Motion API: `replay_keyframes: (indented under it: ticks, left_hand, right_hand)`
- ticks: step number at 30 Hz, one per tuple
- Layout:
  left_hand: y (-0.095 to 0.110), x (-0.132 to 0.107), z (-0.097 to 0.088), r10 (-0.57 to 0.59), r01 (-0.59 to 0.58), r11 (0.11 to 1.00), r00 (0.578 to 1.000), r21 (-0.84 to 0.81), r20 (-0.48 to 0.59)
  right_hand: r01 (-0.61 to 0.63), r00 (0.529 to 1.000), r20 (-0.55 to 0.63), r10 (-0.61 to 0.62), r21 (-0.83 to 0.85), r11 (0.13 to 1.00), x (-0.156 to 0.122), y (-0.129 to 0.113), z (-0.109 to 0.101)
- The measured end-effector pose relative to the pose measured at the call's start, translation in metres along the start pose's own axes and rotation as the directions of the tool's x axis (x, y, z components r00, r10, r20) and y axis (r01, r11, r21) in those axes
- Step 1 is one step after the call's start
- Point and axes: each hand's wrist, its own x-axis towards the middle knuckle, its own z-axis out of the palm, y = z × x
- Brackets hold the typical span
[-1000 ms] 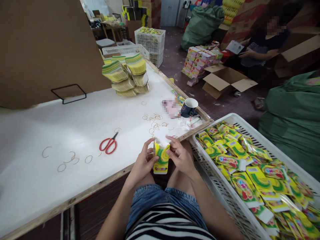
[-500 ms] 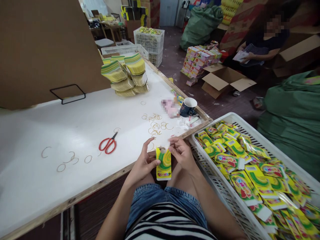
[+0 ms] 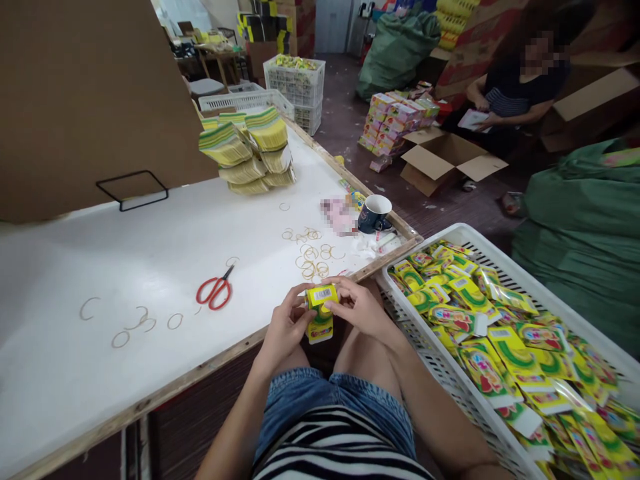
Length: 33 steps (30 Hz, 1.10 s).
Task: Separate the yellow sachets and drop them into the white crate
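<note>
Both hands meet just below the front edge of the white table (image 3: pixel 150 240), over my knees. My left hand (image 3: pixel 285 327) grips the left side of a small yellow and green packet (image 3: pixel 320 313). My right hand (image 3: pixel 363 308) pinches the packet's top, where a flap with a barcode is folded over. Loose rubber bands (image 3: pixel 311 257) lie on the table just beyond my hands. A white plastic crate (image 3: pixel 440 373) full of the same yellow and green packets stands at my right.
Red-handled scissors (image 3: pixel 215 291) lie on the table to the left. Banded stacks of packets (image 3: pixel 247 150) sit at the table's far side, a dark mug (image 3: pixel 375 213) near its right corner. A seated person (image 3: pixel 520 93) works beside an open carton (image 3: pixel 447 160). Green sacks (image 3: pixel 585 227) stand at right.
The packet's top flap has been folded down, so the barcode now faces up. My hands have closed in around it and the packet sits slightly higher and more tilted.
</note>
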Motion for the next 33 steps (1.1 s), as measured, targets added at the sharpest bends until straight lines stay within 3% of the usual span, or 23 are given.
replay_keyframes:
  ticks: [7,12,16,20,23,28,30,31,32,33]
  left_hand:
    - [0.005,-0.001,-0.001,-0.045,0.051,0.993,0.997,-0.102,0.06]
    - [0.005,0.001,-0.002,-0.06,0.062,0.996,0.998,-0.062,0.035]
    - [0.002,0.012,0.0,-0.071,0.072,0.997,0.997,0.032,-0.014]
    - [0.001,0.02,0.005,-0.09,0.09,0.994,0.996,0.062,0.003]
    - [-0.002,0.023,0.014,-0.091,0.089,0.994,0.995,0.071,0.033]
    - [-0.015,0.03,0.054,-0.024,0.014,0.997,0.991,0.079,0.133]
    - [-0.022,0.033,0.076,0.017,-0.031,0.997,0.979,0.066,0.205]
    - [-0.025,0.035,0.086,0.048,-0.064,0.996,0.968,0.058,0.245]
    - [-0.029,0.038,0.095,0.083,-0.105,0.993,0.953,0.061,0.292]
    - [-0.033,0.041,0.103,0.116,-0.152,0.985,0.935,0.082,0.334]
  right_hand:
    - [-0.063,0.992,-0.123,0.022,-0.342,0.938,0.004,-0.017,0.009]
    - [-0.059,0.994,-0.108,0.016,-0.414,0.908,0.003,-0.017,0.014]
    - [-0.092,0.985,-0.173,0.008,-0.487,0.869,0.008,-0.007,0.01]
    - [-0.055,0.982,-0.187,-0.014,-0.359,0.932,-0.003,0.001,-0.005]
    - [0.039,0.952,-0.285,-0.11,-0.243,0.969,-0.023,0.01,-0.01]
    - [0.067,0.886,-0.453,-0.099,-0.085,0.994,-0.049,0.028,-0.015]
    - [0.066,0.832,-0.548,-0.084,-0.052,0.996,-0.061,0.032,-0.036]
    - [0.066,0.772,-0.63,-0.082,-0.049,0.997,-0.069,0.035,-0.052]
    - [0.052,0.678,-0.732,-0.075,-0.055,0.997,-0.08,0.039,-0.073]
    - [0.023,0.522,-0.851,-0.058,-0.053,0.998,-0.093,0.044,-0.095]
